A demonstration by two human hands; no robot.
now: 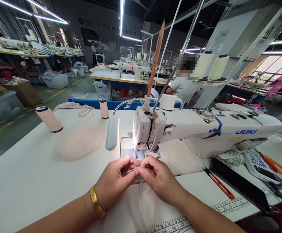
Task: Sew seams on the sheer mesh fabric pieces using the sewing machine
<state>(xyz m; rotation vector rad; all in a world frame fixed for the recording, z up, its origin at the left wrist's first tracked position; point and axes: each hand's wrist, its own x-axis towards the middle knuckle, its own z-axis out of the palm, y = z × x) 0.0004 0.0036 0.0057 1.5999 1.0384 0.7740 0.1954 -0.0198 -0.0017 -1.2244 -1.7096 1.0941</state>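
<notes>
Just in front of the sewing machine's (pixel 150 129) needle area, my left hand (pixel 119 176) and my right hand (pixel 157 178) meet fingertip to fingertip. Both pinch a sheer, pale fabric (pixel 142 200), which hangs down toward the table's front edge. A gold bangle (pixel 97 201) circles my left wrist. Behind my fingers lies the metal needle plate (pixel 126 152), partly covered by them. The fabric's edge between the fingertips is too small to make out clearly.
A small lamp (pixel 111 132) stands left of the machine head. Thread cones (pixel 49 119) and a blurred beige fabric piece (pixel 79 142) lie left. On the right are an orange-handled thread snipper (pixel 220 184), a black phone (pixel 238 184) and coiled cable (pixel 231 158). Another person (pixel 183 85) sits beyond.
</notes>
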